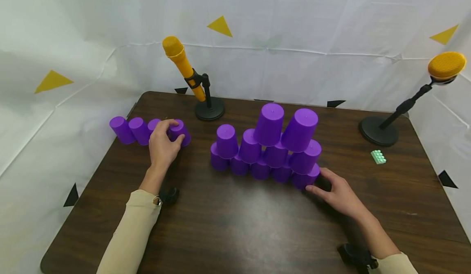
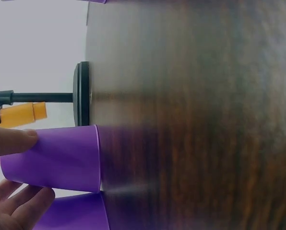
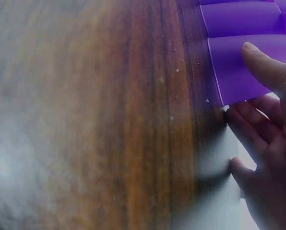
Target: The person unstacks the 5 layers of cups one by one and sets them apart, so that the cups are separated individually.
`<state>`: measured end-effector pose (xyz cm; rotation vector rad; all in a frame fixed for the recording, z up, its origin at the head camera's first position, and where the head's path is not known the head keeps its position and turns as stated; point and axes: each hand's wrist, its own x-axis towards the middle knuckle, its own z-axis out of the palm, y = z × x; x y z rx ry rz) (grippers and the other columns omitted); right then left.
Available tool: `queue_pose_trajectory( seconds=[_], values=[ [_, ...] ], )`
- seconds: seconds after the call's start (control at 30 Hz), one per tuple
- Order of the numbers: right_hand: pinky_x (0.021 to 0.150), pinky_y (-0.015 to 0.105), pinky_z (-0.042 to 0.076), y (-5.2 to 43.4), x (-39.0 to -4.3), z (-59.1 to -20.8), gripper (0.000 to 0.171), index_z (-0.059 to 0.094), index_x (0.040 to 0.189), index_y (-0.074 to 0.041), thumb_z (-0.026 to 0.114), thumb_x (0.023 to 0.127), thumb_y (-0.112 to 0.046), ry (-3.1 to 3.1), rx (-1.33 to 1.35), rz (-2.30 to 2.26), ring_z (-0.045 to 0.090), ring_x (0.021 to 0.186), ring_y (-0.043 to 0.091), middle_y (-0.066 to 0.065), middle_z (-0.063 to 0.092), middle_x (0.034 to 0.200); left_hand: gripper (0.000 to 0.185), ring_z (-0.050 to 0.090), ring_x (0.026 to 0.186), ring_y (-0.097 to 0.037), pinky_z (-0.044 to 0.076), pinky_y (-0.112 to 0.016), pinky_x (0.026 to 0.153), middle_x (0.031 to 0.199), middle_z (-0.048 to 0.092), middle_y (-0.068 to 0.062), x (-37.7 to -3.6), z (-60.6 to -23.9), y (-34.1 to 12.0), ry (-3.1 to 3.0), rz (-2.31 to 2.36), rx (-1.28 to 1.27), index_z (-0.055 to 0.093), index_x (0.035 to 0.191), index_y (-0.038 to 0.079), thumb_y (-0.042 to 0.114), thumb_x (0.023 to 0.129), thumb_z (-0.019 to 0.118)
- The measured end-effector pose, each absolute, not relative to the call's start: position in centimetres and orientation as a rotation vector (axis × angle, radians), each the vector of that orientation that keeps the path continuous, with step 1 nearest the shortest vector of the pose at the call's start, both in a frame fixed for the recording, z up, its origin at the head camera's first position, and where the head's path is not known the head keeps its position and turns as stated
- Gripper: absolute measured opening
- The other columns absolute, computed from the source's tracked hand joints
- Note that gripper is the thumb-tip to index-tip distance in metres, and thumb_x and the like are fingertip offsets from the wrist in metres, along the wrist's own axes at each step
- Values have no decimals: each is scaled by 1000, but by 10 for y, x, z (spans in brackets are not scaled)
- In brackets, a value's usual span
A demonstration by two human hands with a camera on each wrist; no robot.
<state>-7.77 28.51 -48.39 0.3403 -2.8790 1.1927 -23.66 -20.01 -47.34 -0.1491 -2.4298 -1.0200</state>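
Upside-down purple cups stand in a tiered stack on the brown table, with several in the bottom row, several above, and two at the top, including an upper cup (image 1: 270, 124). At the left, several more inverted cups stand in a row. My left hand (image 1: 163, 145) grips the rightmost cup (image 2: 61, 158) of that row, thumb on one side and fingers on the other. At the stack's right end, my right hand (image 1: 340, 194) holds the lowest cup (image 3: 239, 72) between thumb and fingers; its fingers partly hide behind the cup.
Behind the cups stands a yellow microphone (image 1: 184, 65) on a black stand (image 1: 209, 109). A round yellow microphone (image 1: 446, 65) on a black stand is at the right. A small mint-green toy brick (image 1: 378, 157) lies near it. White sheeting (image 1: 294, 24) surrounds the table (image 1: 235, 229).
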Motion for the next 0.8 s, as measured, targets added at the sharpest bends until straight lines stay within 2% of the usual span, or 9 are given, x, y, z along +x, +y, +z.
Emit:
queue_pose_trajectory(
  seconds=[0.2,0.37,0.6,0.8],
  values=[
    [98,59,40,283,-77,-483,56,57,133,-5,77,87,-28,-2876,347,1193,54,121,37,13,62,125,42,61,107,-29,48,-46,91,117,64,-10,-235,-472,-200,-2418,-987,-167,68,110,11,5,73,86],
    [98,60,40,283,-77,-481,56,56,134,-5,76,87,-28,-2882,343,1195,54,121,37,14,62,125,44,60,109,-31,47,-47,92,120,63,-10,-234,-469,-200,-2420,-964,-179,68,112,12,4,73,85],
    [99,60,39,283,-77,-482,56,56,134,-6,76,87,-30,-2889,344,1197,53,122,37,14,62,126,43,60,110,-30,50,-47,87,125,62,-9,-230,-460,-201,-2402,-954,-185,68,111,11,2,72,85],
    [99,59,39,284,-77,-483,58,55,135,-5,76,87,-30,-2895,336,1204,53,123,37,14,61,127,40,60,108,-30,54,-45,79,127,61,-8,-224,-436,-189,-2290,-945,-259,69,113,9,4,76,82]
  ],
)
